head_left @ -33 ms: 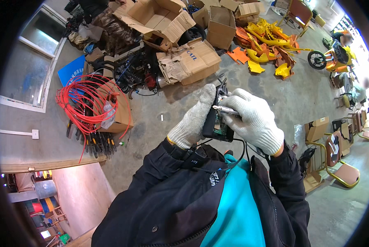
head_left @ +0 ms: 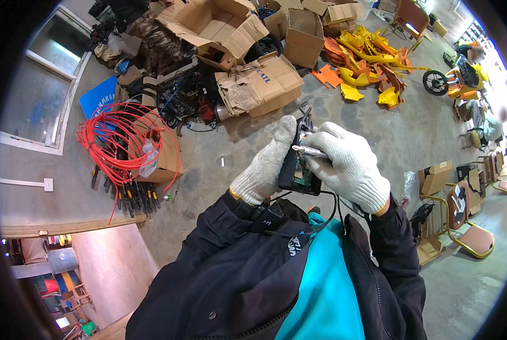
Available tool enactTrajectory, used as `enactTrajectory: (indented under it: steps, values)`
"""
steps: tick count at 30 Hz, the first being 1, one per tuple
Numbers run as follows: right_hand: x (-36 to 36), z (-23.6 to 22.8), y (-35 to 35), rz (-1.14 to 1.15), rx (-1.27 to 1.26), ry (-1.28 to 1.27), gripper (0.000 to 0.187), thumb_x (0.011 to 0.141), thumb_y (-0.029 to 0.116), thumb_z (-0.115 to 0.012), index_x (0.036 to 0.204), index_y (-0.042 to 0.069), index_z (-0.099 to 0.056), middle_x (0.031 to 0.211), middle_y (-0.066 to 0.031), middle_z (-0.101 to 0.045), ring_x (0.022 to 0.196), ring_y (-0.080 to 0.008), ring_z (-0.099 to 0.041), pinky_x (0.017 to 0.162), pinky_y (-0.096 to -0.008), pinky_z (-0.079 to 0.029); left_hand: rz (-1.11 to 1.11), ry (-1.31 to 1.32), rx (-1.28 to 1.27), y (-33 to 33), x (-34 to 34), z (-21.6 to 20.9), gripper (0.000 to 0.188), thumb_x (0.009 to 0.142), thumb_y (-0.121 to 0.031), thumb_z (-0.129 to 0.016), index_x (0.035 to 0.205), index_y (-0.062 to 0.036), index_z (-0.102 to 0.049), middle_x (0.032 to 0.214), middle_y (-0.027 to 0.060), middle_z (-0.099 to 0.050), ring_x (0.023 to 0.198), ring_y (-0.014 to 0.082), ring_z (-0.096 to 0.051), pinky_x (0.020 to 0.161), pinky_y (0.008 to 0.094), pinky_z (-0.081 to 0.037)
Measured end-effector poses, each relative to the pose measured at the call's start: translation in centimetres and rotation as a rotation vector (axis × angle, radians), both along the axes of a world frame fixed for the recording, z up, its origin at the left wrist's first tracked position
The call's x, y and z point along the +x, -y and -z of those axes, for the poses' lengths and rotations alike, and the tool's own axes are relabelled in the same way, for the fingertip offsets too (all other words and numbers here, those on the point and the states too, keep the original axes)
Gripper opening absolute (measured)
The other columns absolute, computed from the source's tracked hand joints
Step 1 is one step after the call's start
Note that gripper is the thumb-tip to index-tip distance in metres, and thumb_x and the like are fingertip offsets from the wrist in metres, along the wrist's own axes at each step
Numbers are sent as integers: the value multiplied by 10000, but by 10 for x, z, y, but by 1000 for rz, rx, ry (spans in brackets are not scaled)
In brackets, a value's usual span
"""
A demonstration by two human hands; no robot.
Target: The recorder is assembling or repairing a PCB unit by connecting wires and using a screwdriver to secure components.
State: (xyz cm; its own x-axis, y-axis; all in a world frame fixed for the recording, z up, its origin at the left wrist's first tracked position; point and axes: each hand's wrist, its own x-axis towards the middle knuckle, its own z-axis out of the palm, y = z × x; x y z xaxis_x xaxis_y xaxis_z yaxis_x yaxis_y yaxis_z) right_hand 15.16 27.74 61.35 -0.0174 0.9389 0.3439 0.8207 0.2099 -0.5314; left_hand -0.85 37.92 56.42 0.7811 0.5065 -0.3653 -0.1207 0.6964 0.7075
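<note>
In front of my chest, my left hand [head_left: 268,163], in a white knit glove, is closed round the side of an open black electronics case [head_left: 288,173]. A green circuit board [head_left: 304,180] shows inside it. Dark wires [head_left: 305,115] stick out at the far end, and a black cable [head_left: 337,205] loops near the close end. My right hand [head_left: 347,164], gloved alike, grips a silver screwdriver [head_left: 311,152] lying across the open case, its tip pointing left. Whether that tip touches anything inside cannot be made out. The right fingers hide part of the board.
Coiled red tubing [head_left: 114,144] lies over a cardboard box at the left. Opened cartons [head_left: 262,85] and tangled black parts stand ahead. Yellow and orange plastic panels [head_left: 366,62] are piled further right. Padded chairs [head_left: 473,238] and a yellow two-wheeler [head_left: 463,85] stand at the right, with people nearby.
</note>
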Motion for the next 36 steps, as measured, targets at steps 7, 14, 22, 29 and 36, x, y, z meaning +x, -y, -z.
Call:
enactTrajectory:
  steps: [7, 14, 22, 29, 36]
  values:
    - [0, 2, 0, -4, -1, -4, 253, 805, 108, -737, 1049, 108, -669, 973, -109, -629, 875, -356, -682, 737, -441, -561, 12, -16, 54, -1, -1, 5, 641, 1051, -665, -463, 1190, -79, -683, 1042, 78, -759, 870, 161, -757, 745, 303, -654]
    - [-3, 5, 0, 16, 33, -3, 246, 803, 107, -742, 1040, 122, -676, 964, -100, -628, 879, -350, -680, 738, -446, -565, 19, 41, 8, -3, 1, 10, 653, 1050, -669, -458, 1204, -73, -675, 1055, 88, -757, 870, 174, -762, 734, 309, -661]
    - [-4, 3, 1, 37, -18, 14, 266, 787, 73, -751, 1045, 106, -695, 982, -114, -647, 891, -356, -691, 757, -431, -568, 27, 69, -12, -3, 2, 8, 637, 1058, -661, -450, 1195, -82, -676, 1048, 81, -755, 871, 167, -762, 742, 308, -661]
    - [-4, 1, -2, 10, 17, 23, 240, 818, 110, -736, 1044, 116, -658, 970, -112, -624, 876, -363, -676, 740, -464, -560, 32, 45, 31, -3, 0, 3, 634, 1043, -685, -462, 1203, -101, -651, 1047, 67, -731, 884, 146, -743, 755, 308, -650]
    - [-4, 1, -2, 6, -2, 19, 249, 815, 100, -734, 1049, 106, -650, 979, -115, -625, 894, -365, -677, 749, -460, -561, -30, -3, 29, -2, 3, 4, 631, 1056, -657, -462, 1206, -85, -680, 1057, 77, -758, 884, 161, -762, 752, 304, -654]
